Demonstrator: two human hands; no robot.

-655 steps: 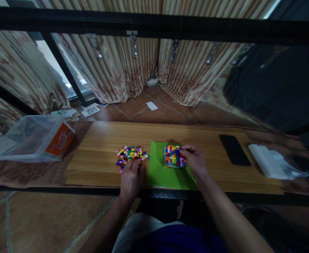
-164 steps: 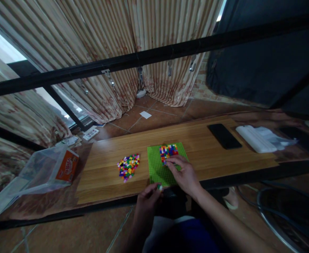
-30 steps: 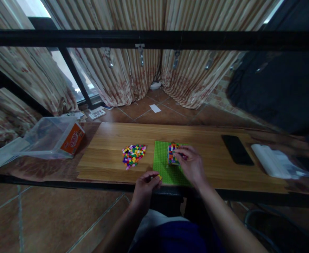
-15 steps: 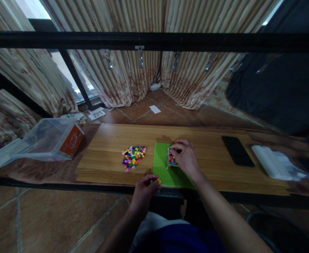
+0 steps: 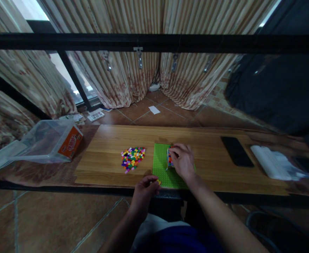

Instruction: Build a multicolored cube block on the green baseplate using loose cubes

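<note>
My left hand (image 5: 144,192) is closed at the near edge of the table, pinching a small yellow toy brick (image 5: 159,182) between thumb and fingers. It sits by the near left corner of a green studded baseplate (image 5: 160,161). On that plate stands a low block built of many coloured bricks (image 5: 169,161), and only its left side shows. My right hand (image 5: 183,161) covers the rest, with its thumb and fingertips pinched together at the block's top left. Whatever lies between those fingertips is hidden. Left of the plate, loose coloured bricks (image 5: 133,158) lie in a pile.
A dark phone-like slab (image 5: 237,151) lies on the wooden board (image 5: 104,140) to the right. Beyond it are a white object (image 5: 266,162) and a clear plastic bag (image 5: 288,165). On the left, a clear plastic bin (image 5: 49,140) with an orange label lies tipped. A black bar crosses ahead.
Over the last second my right hand moved to the block's left side, covering more of it. My left hand keeps the yellow brick; 5.5 seconds ago it held green and white ones.
</note>
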